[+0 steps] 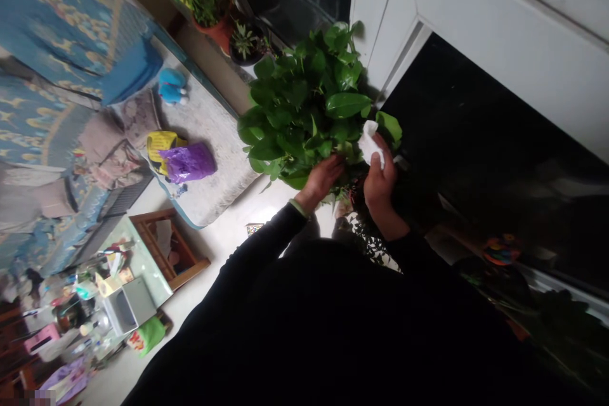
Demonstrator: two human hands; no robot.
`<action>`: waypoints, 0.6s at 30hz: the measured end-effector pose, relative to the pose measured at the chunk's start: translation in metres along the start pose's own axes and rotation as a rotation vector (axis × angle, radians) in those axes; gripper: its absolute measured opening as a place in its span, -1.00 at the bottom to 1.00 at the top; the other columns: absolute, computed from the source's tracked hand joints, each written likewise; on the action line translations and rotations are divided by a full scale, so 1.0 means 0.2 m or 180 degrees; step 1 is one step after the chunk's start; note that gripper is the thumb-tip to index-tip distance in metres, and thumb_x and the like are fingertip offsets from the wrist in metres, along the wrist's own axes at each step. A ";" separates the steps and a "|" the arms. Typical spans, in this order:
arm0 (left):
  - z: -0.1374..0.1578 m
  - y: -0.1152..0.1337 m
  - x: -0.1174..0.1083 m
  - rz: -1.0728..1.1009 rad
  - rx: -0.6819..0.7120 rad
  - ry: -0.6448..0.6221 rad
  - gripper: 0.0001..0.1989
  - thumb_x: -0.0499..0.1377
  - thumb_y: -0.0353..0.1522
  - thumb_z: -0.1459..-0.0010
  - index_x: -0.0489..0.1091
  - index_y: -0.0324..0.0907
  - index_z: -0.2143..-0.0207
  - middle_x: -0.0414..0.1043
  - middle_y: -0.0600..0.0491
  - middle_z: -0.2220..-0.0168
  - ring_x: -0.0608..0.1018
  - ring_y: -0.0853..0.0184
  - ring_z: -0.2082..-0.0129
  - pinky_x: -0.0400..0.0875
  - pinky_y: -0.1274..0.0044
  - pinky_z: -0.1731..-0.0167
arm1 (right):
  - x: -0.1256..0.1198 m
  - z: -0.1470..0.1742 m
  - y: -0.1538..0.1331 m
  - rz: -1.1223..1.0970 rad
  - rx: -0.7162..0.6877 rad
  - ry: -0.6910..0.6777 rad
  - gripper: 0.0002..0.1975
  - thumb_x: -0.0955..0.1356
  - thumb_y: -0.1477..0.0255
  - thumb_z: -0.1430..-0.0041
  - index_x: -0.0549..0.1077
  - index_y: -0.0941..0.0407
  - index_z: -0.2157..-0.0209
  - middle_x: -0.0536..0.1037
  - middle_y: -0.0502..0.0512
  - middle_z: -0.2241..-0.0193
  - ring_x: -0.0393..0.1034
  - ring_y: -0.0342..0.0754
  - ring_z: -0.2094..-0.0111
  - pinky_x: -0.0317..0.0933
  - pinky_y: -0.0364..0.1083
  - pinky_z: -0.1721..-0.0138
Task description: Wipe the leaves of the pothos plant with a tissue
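A large potted plant with broad, glossy green leaves [304, 98] fills the middle of the view; I cannot make out its pot. In my right hand [382, 185] is a crumpled white tissue [370, 143], pinched between thumb and fingers at the plant's right edge. A lighter green leaf [389, 125] stands just beyond that hand. My left hand [324, 179] reaches into the lower foliage, its fingers curled together among the leaves. What those fingers hold, if anything, is hidden.
More potted plants, one in a terracotta pot [216, 28], stand beyond. White door frames with dark glass [480, 108] flank the right. At left are a couch [223, 158] with a purple bag [190, 162] and a cluttered glass-topped table [143, 247].
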State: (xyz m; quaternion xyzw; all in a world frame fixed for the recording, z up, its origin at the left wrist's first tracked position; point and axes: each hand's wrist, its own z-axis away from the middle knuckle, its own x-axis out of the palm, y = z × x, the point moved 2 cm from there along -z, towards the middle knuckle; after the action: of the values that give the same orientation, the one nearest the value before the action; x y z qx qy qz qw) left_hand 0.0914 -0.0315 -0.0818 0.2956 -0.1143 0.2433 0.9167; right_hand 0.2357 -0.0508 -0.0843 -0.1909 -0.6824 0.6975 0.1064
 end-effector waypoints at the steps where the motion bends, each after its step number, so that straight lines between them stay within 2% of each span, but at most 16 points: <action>1: -0.01 -0.01 0.02 -0.0008 0.0046 0.0013 -0.86 0.19 -0.44 -0.32 0.57 -0.16 0.25 0.66 -0.08 0.05 0.64 0.22 -0.15 0.39 0.27 -0.37 | 0.01 0.00 0.01 0.0071 0.0004 -0.0086 -0.51 0.22 0.10 -0.49 0.55 0.00 -0.22 0.53 0.18 -0.30 0.38 0.11 -0.38 0.16 0.22 -0.48; 3: -0.02 -0.01 0.05 -0.0081 0.0222 0.0070 -0.94 0.27 -0.47 -0.25 0.56 -0.17 0.28 0.65 -0.04 0.15 0.66 0.22 -0.08 0.41 0.29 -0.32 | 0.02 0.00 0.05 0.0056 0.0149 -0.0211 -0.51 0.24 0.08 -0.47 0.56 0.01 -0.20 0.55 0.18 -0.28 0.40 0.13 -0.35 0.18 0.22 -0.46; 6: -0.06 -0.01 0.08 -0.0323 0.0602 0.0224 -0.95 0.35 -0.47 -0.19 0.54 -0.18 0.30 0.63 0.02 0.26 0.67 0.22 0.02 0.44 0.32 -0.25 | 0.06 0.03 0.11 -0.0248 0.0716 -0.0320 -0.47 0.31 -0.01 -0.38 0.61 0.07 -0.09 0.66 0.20 -0.13 0.50 0.18 -0.24 0.29 0.24 -0.38; 9: -0.10 0.00 0.08 -0.0426 0.0872 0.0212 -0.91 0.34 -0.35 -0.26 0.56 -0.20 0.25 0.65 0.00 0.26 0.66 0.23 0.04 0.45 0.35 -0.21 | 0.10 0.06 0.17 -0.0575 0.1283 -0.0566 -0.44 0.43 -0.09 -0.19 0.65 0.09 0.07 0.73 0.16 0.05 0.59 0.20 -0.08 0.41 0.24 -0.25; 12: -0.12 0.00 0.07 -0.0333 0.0830 0.0181 -0.87 0.35 -0.33 -0.25 0.56 -0.21 0.23 0.67 -0.04 0.21 0.65 0.24 0.03 0.46 0.37 -0.21 | 0.12 0.07 0.21 -0.0789 0.1516 -0.0692 -0.46 0.52 -0.08 -0.06 0.64 0.08 0.14 0.73 0.14 0.10 0.61 0.18 -0.02 0.46 0.22 -0.20; 15: -0.15 0.01 0.03 -0.0276 0.0609 0.0270 -0.96 0.33 -0.42 -0.23 0.53 -0.19 0.26 0.66 -0.02 0.20 0.67 0.22 0.00 0.48 0.33 -0.20 | 0.08 0.03 0.23 -0.0808 0.1542 -0.0336 -0.49 0.45 -0.08 -0.17 0.62 0.08 0.13 0.72 0.14 0.12 0.63 0.15 0.01 0.50 0.21 -0.14; 18: -0.18 0.01 -0.04 -0.0006 0.0366 0.0396 -0.93 0.29 -0.48 -0.25 0.48 -0.18 0.29 0.63 0.02 0.24 0.68 0.23 0.01 0.50 0.32 -0.20 | 0.03 -0.03 0.23 -0.0396 0.0918 -0.0001 -0.54 0.33 -0.01 -0.35 0.62 0.06 0.06 0.71 0.14 0.04 0.58 0.13 -0.10 0.41 0.22 -0.28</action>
State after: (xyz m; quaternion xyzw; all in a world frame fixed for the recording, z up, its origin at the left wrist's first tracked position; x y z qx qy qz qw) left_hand 0.0869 -0.0115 -0.1123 0.3321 -0.0426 0.2664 0.9038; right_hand 0.2370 -0.0444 -0.1303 -0.1308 -0.5857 0.7804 0.1757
